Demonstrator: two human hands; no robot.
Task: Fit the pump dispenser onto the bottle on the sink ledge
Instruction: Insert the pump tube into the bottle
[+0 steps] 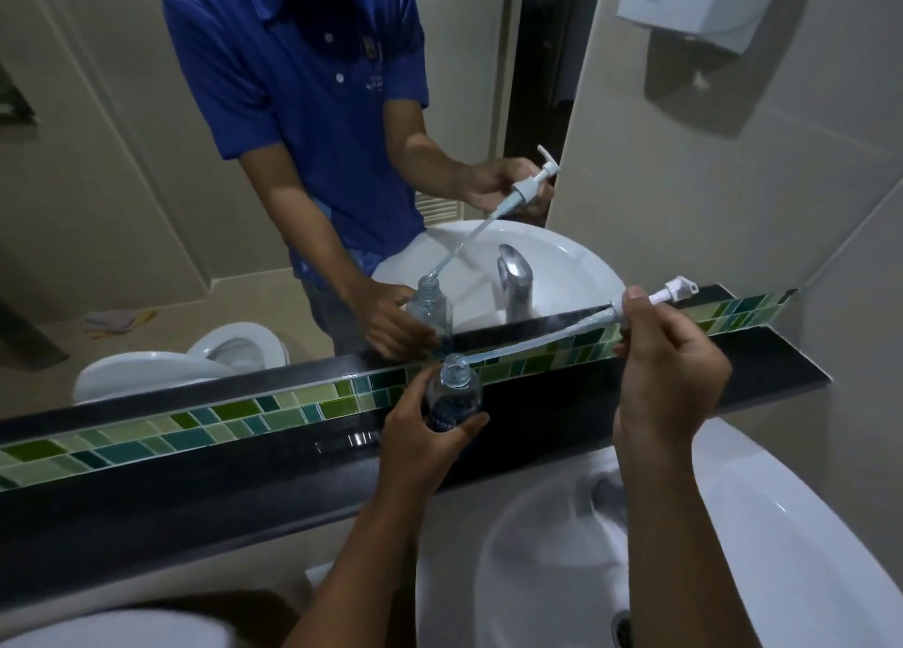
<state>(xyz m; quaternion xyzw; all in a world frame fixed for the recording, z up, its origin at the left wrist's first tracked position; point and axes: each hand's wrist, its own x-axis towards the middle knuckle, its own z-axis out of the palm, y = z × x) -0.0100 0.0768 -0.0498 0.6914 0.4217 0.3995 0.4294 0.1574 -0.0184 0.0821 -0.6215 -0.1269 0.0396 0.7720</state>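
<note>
Pump dispenser (650,300) not yet seated; only the dip tube (532,342) tip sits at the bottle's mouth.

Nearest: basin (782,525), white, below both forearms. Nothing in it that I can see.

Left hand (425,444) closed around the lower body of the bottle (454,393), thumb on one side, fingers on the other. Bottle is clear plastic with a dark label, stands upright on the dark ledge (195,457), open neck up. Looks near empty, so likely light and easy to tip; thin wall probably dents if squeezed. Low grip on the body seems right, keeps the neck clear.

Right hand (664,369) pinches the pump at the collar, thumb and fingertips closed on it, head and nozzle sticking out to the right. Pump lies almost horizontal, well tilted off the bottle axis. Tube is long, thin and visibly bowed, so flexible; pushing from the far end would likely buckle it. Judgement: swing the pump upright, feed the tube down, then turn by the collar, the stiff part. Tube looks wet, possibly slippery.

Behind: green tile strip (273,415), then mirror (146,207) repeating the scene, tap visible only in reflection. Paper dispenser (694,2) on the right wall.
</note>
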